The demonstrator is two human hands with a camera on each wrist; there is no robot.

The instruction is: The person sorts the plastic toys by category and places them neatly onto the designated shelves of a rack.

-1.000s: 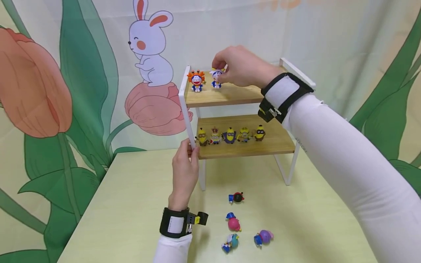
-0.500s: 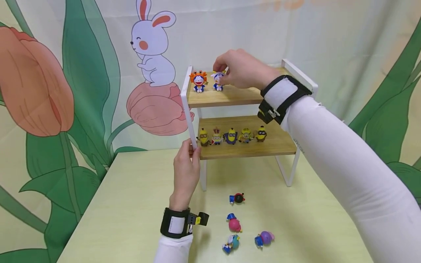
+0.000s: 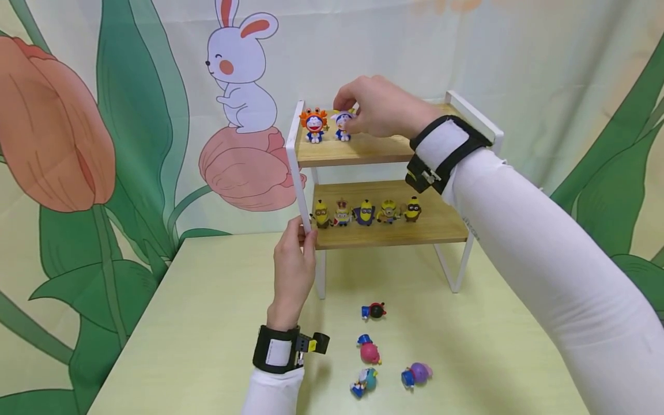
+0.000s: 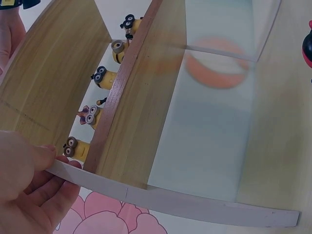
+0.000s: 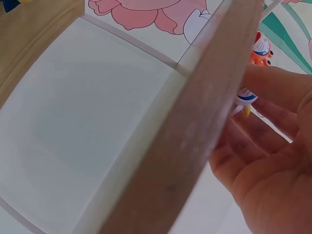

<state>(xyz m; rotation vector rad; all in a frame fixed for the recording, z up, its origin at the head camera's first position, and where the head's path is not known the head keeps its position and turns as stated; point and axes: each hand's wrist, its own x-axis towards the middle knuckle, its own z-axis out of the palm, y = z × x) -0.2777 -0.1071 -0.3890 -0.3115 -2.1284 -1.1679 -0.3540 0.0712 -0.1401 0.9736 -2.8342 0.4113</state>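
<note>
My right hand (image 3: 381,106) pinches a Doraemon figurine in a white hood (image 3: 343,125) on the top board of the shelf rack (image 3: 373,151). Left of it stands another Doraemon figurine in an orange crab hood (image 3: 313,125), untouched. My left hand (image 3: 294,271) grips the white left frame of the rack at the lower board, thumb in front, as the left wrist view also shows with the frame (image 4: 112,187). In the right wrist view the board's edge (image 5: 195,126) partly hides the pinched figurine (image 5: 247,95) and the fingertips.
Several Minion figurines (image 3: 365,213) stand in a row on the lower board. In front of the rack, black-and-red (image 3: 374,311), pink (image 3: 369,350), teal (image 3: 365,383) and purple (image 3: 417,375) figurines lie on the table (image 3: 207,346). A printed curtain (image 3: 155,115) hangs behind.
The white-hooded figurine has shifted very slightly left toward the crab-hooded one, still pinched by my right hand. My left hand keeps its grip on the frame.
</note>
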